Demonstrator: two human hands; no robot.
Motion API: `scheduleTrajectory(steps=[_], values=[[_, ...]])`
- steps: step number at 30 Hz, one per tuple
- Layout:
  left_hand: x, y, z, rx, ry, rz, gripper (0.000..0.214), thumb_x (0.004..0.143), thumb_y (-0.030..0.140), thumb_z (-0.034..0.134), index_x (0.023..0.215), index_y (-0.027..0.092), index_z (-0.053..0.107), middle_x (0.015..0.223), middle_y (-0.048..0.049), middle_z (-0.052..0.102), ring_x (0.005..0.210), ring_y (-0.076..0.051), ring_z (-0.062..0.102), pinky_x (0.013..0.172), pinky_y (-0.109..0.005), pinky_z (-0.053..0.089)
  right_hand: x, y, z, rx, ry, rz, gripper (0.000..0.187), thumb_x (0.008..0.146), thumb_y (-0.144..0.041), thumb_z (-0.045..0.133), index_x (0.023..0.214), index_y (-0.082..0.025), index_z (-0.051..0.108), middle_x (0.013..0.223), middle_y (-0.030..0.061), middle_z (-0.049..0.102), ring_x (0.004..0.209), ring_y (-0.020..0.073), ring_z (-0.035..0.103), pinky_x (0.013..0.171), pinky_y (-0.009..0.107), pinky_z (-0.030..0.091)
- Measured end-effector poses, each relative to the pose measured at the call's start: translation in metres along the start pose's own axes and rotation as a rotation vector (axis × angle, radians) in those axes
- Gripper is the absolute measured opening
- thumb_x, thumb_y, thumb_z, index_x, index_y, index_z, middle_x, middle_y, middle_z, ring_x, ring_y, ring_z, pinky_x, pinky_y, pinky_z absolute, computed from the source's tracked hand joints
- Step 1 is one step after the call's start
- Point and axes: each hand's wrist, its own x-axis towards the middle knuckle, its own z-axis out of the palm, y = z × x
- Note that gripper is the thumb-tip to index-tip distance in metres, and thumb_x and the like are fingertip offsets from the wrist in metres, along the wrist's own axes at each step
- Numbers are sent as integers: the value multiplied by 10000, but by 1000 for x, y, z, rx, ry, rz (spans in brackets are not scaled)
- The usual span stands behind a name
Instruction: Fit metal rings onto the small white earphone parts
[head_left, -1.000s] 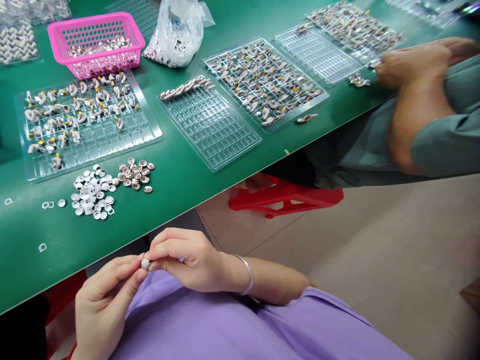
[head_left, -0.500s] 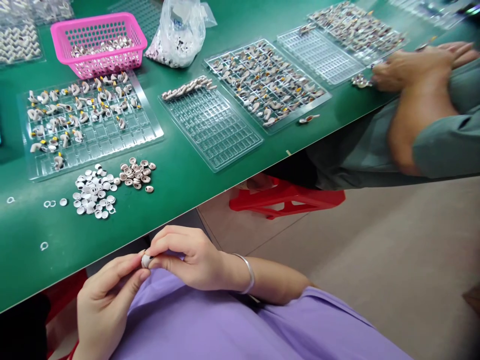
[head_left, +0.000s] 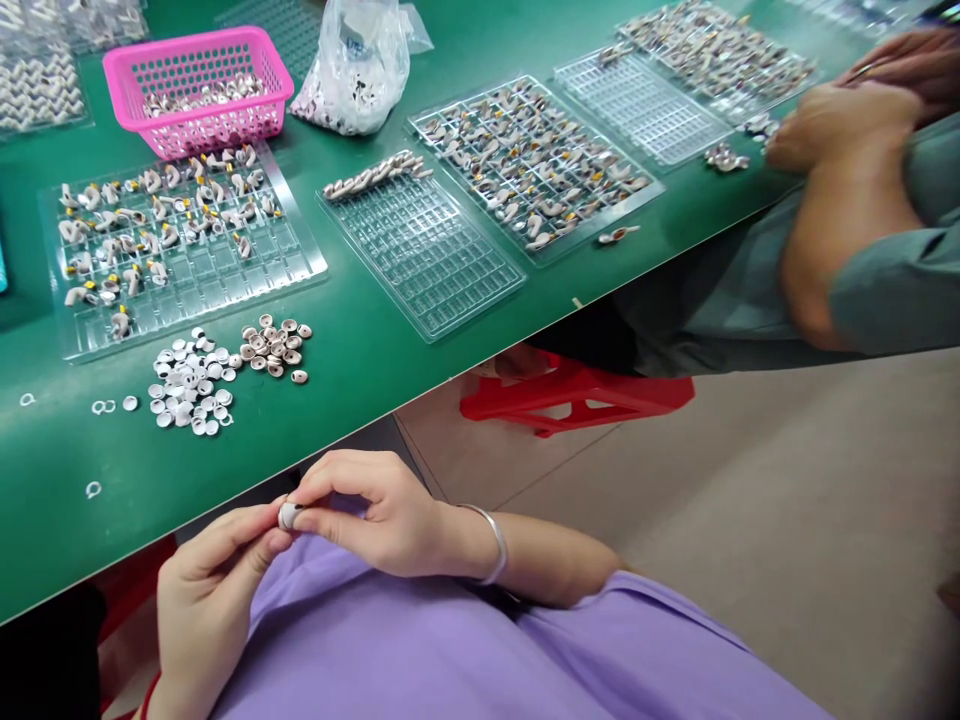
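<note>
A small white cap-like part [head_left: 287, 515] is pinched between both hands just below the edge of the green table [head_left: 360, 350], above the purple garment [head_left: 450, 650]. The left hand [head_left: 206, 600] is narrowed on it, thumb and forefinger closed on its left side. The right hand [head_left: 367, 510], w/ a silver bangle [head_left: 495, 545] at the wrist, is also narrowed, fingertips pressed on the part's right side; the other fingers are curled in.

On the table, near the hands, a pile of white round caps [head_left: 187, 385] is seen, and just beside it, to the right, a smaller pile of brownish cups [head_left: 274, 348]. A few loose white rings [head_left: 94, 489] lie apart, more to the left. Behind the piles a clear compartment tray [head_left: 285, 265] is partly filled w/ small bent pieces. An almost bare clear tray [head_left: 424, 255] is placed to its right, w/ one row of parts at its far edge. A pink basket [head_left: 199, 90] and a plastic bag [head_left: 360, 70] are at the back.

At the right, another person's hands [head_left: 840, 125] are at the table edge, blurred; what they hold cannot be told. A red stool [head_left: 577, 395] is under the table.
</note>
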Motion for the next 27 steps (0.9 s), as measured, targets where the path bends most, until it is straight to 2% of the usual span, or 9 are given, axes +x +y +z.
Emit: scheduleTrajectory(steps=[7,11,15,21,27], values=[[-3,-18,-3,-109,-8,-207,250,704,410,861,852,210,830,853,-89,811,754,-251,768,704,-329,657,0,-3,1,5,-19,63,94,912,-209,686,893,-129,731,833,69,766,734,138,693,679,241,575],[-5,-21,-4,-156,-6,-262,302,669,432,878,847,193,828,798,-93,804,709,-262,760,687,-368,660,0,-4,1,-7,-20,52,105,918,-222,679,886,-132,722,821,66,758,729,136,681,682,245,572],[-7,-20,-2,-131,19,-235,290,673,405,881,867,197,827,858,-96,811,760,-264,768,715,-354,660,0,-3,1,3,-29,86,102,911,-225,688,883,-134,723,826,65,754,733,136,677,678,245,564],[-5,-6,5,-58,85,-65,189,693,295,871,871,248,826,869,-45,818,764,-209,779,705,-241,643,-2,1,4,103,11,135,89,891,-216,709,897,-131,732,844,62,757,750,128,688,683,229,561],[-5,0,4,3,63,-22,133,741,288,836,871,264,823,846,-23,818,722,-184,775,675,-204,633,-1,-1,5,69,4,140,93,891,-225,707,883,-134,724,821,56,746,718,120,668,652,223,551]])
